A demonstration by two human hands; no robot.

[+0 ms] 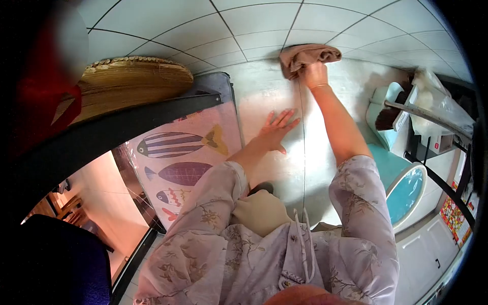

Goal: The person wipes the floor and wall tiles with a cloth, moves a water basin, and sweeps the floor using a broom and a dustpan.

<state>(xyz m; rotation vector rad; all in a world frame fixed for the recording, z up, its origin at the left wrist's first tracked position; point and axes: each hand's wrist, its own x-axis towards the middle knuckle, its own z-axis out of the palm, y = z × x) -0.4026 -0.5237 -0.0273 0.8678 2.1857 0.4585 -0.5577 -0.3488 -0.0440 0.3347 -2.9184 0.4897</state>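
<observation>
A bunched brown cloth [300, 55] lies against the foot of the white tiled wall, at the far edge of the glossy tiled floor [269, 91]. My right hand [313, 75] is closed on it, the fingers partly hidden in its folds. Nearer to me and to the left, my left hand [276, 130] is spread over the floor with its fingers apart and nothing in it. The fish-patterned mat [190, 152] is beside my left forearm.
A woven round object [134, 84] leans at the wall on the left, above a dark frame bar [117, 119]. To the right are a teal dustpan [378, 104], a dark-bristled brush [389, 118], plastic bags [432, 96] and a teal bucket with water [406, 195].
</observation>
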